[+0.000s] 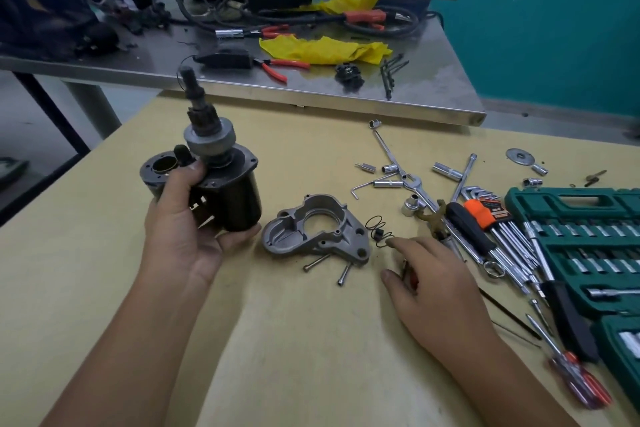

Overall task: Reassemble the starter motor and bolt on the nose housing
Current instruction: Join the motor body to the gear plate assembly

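Fingers point(239, 236) of the left hand point(183, 236) curl round the black cylindrical starter motor point(221, 194) at centre left, its grey pinion and splined shaft pointing up. Right hand point(429, 274) lies lower right of centre, its fingers spread and relaxed on the tan table point(294, 340), forefinger tip touching a thin wire spring point(379, 230); a small object beneath the palm is hard to make out. Between both hands, the cast aluminium nose housing point(315, 229) rests flat beside 2 bolts point(329, 267). Farther right, a green socket case point(581, 243) is cut off.
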